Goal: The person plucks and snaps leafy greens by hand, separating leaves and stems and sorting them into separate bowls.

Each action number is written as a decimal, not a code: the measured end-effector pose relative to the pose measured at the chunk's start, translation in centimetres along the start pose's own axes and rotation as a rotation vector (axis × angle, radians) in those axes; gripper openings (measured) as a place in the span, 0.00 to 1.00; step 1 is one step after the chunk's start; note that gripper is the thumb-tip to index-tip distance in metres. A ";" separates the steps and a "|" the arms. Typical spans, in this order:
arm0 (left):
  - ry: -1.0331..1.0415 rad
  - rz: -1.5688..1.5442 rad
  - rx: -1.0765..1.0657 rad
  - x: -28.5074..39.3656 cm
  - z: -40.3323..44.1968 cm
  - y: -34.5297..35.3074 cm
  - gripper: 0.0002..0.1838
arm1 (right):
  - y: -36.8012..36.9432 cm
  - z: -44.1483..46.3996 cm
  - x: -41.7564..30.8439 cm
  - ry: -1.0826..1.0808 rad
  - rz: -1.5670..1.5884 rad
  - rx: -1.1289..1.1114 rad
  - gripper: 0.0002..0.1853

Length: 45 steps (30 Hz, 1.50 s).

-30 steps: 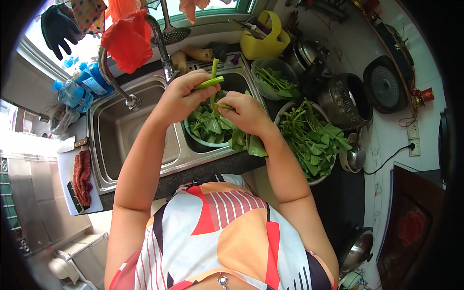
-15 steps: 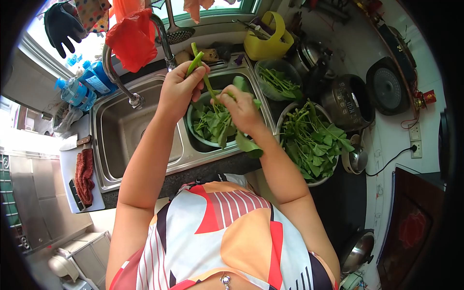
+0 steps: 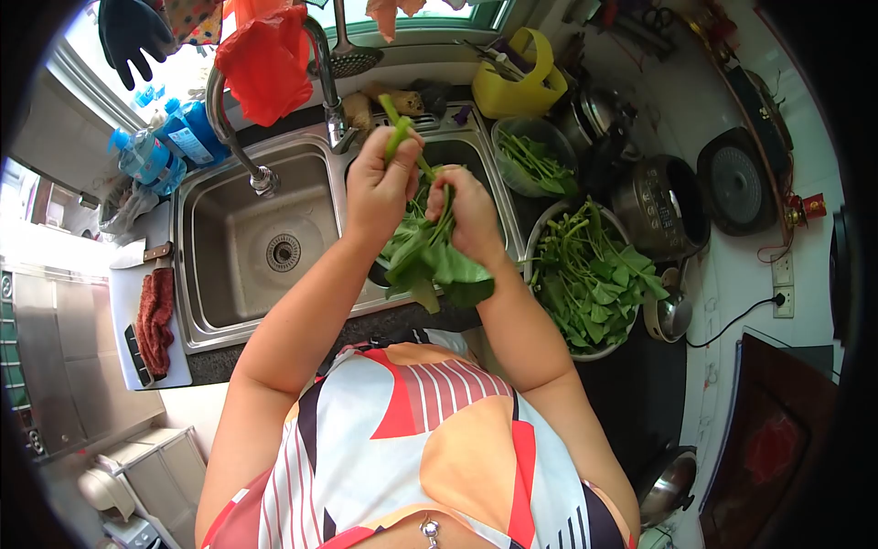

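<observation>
My left hand [image 3: 380,183] is closed around the thick green stems [image 3: 398,139] of some leafy greens, their cut ends poking up past the thumb. Close beside it on the right, my right hand [image 3: 468,218] grips leafy greens [image 3: 434,261] by their thin stalks. Broad leaves hang below the right hand, above the near edge of the right sink basin [image 3: 471,142]. The hands and leaves hide most of that basin and what sits in it.
Right of the sink stand a large bowl heaped with greens [image 3: 594,284] and a clear bowl [image 3: 509,181] of stems. The left basin [image 3: 247,229] has a tap [image 3: 264,179] over it. A knife [image 3: 157,252] and reddish meat [image 3: 155,320] lie on a white board at left.
Both hands have shifted right, and my right hand has come closer to my left. The leaves now hang bunched under my right hand, covering the bowl in the right basin.
</observation>
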<state>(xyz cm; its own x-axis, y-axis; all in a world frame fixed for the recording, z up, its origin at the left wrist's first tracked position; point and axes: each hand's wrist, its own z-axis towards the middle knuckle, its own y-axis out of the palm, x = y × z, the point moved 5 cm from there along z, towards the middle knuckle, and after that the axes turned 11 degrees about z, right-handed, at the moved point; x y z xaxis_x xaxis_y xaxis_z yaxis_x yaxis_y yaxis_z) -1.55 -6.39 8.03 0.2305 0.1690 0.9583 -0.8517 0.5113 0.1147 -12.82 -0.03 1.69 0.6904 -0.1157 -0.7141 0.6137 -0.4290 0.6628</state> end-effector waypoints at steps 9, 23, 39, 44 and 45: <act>-0.350 -0.401 -0.062 -0.2 2.2 -2.8 0.04 | -4.0 -0.2 -3.2 -0.091 0.328 -0.035 0.09; -0.118 0.657 -0.395 -2.4 0.6 3.0 0.10 | -1.8 -2.7 -6.9 -0.505 -0.648 -0.039 0.08; -0.065 0.871 -0.366 -3.0 2.6 0.3 0.08 | -5.5 -1.8 -6.4 0.056 -0.592 -0.108 0.13; -0.529 0.165 -0.350 -5.6 1.1 1.2 0.08 | -3.4 -1.0 -3.5 0.014 -0.064 -0.105 0.14; -0.546 0.093 -0.358 -6.0 0.8 1.6 0.09 | -2.5 -0.8 -2.9 0.006 0.018 -0.133 0.14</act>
<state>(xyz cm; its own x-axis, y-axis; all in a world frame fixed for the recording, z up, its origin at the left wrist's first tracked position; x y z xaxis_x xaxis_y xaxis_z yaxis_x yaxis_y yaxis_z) -4.66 -7.27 2.68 -0.1884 -0.1778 0.9659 -0.6256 0.7799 0.0215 -16.08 2.12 2.32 0.7040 -0.1167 -0.7006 0.6461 -0.3043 0.6999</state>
